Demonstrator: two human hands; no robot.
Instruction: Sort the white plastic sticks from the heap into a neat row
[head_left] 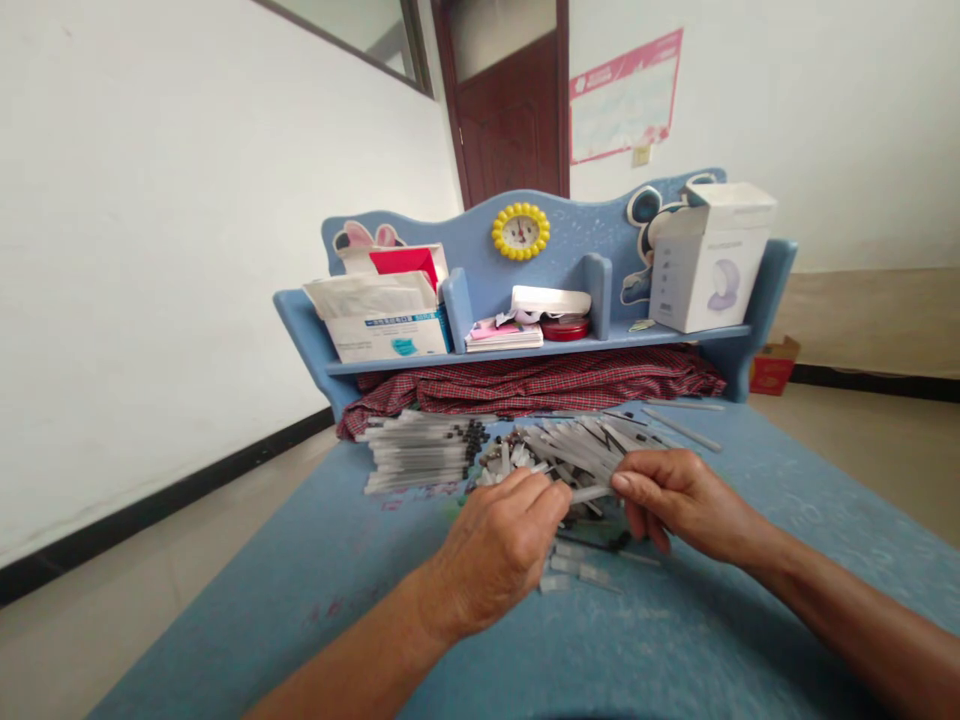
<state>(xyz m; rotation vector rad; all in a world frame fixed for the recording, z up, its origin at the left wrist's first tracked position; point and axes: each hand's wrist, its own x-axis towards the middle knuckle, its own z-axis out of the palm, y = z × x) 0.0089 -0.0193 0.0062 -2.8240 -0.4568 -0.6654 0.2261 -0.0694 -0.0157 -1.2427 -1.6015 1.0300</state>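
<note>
A whitish translucent tube, like a pen barrel (591, 494), spans the gap between my two hands above the blue table. My right hand (679, 495) pinches its right end between thumb and index finger. At the other end, my left hand (506, 540) is closed around it, the fingertips mostly hidden. Behind my hands lies a loose heap of similar tubes (577, 445), some dark thin sticks among them. Small pale and metallic pieces (510, 458) are piled just beyond my left hand. Further left, tubes with black ends (416, 455) form a neat stack.
Short clear pieces (574, 568) lie in front of my hands on the blue table (300, 620). A checked cloth (525, 382) is bunched beneath a shelf holding a mask box (386, 325), a red round tin (565, 328) and a white carton (712, 260).
</note>
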